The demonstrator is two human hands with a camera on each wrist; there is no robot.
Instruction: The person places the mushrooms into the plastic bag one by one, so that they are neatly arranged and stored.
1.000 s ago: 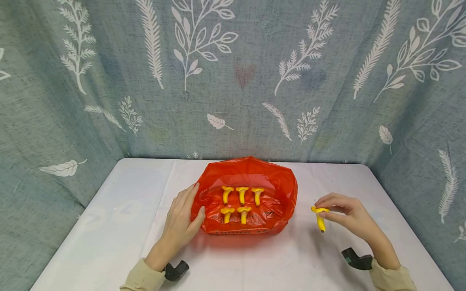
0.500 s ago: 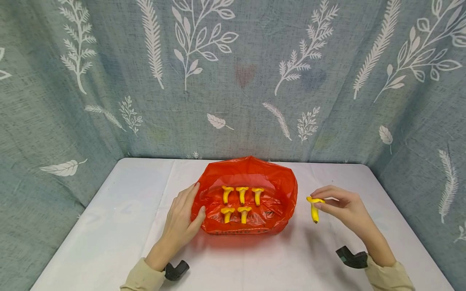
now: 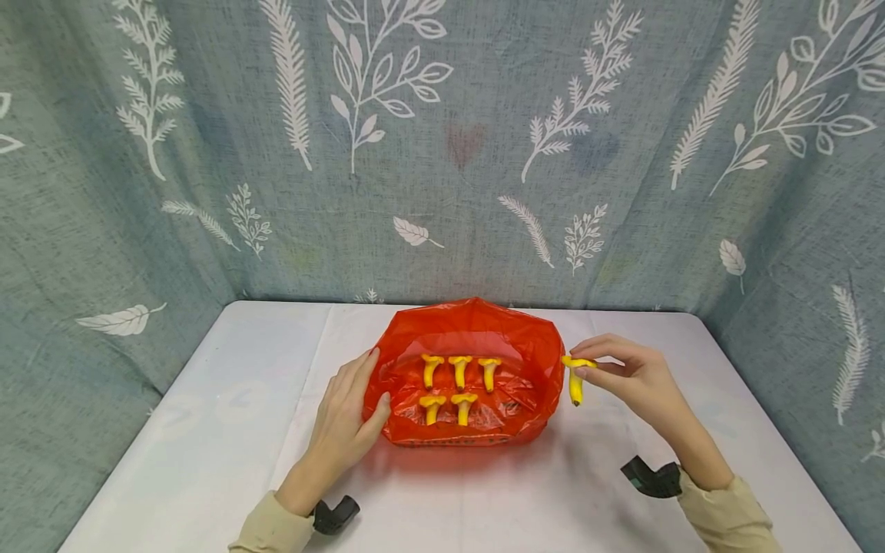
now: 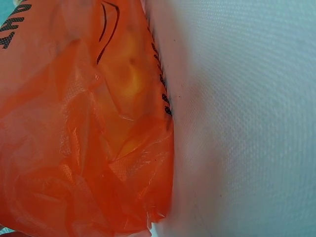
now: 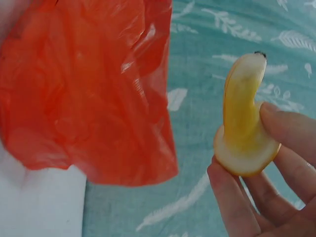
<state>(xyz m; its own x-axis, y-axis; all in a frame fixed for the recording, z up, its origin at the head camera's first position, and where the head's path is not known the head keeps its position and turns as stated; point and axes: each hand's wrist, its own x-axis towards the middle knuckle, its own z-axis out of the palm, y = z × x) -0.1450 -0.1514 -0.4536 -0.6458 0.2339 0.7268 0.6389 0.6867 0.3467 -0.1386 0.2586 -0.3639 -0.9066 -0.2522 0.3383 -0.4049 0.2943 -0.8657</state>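
Note:
A red plastic bag lies with its mouth spread open toward me in the head view. Inside it are several yellow toy mushrooms, three in a back row and two in front. My left hand rests against the bag's left rim, fingers extended and thumb at the opening. Just right of the bag, my right hand pinches another yellow mushroom by its cap, stem pointing down. In the right wrist view that mushroom sits between thumb and fingers, with the bag beside it.
The white table extends around the bag on all sides. A grey-green curtain with white leaf prints closes off the back and both sides. Black camera mounts are worn at both wrists.
My right hand has carried the pinched mushroom leftward and toward the back, up to the bag's right edge. The left hand, the bag and the mushrooms in it stay put.

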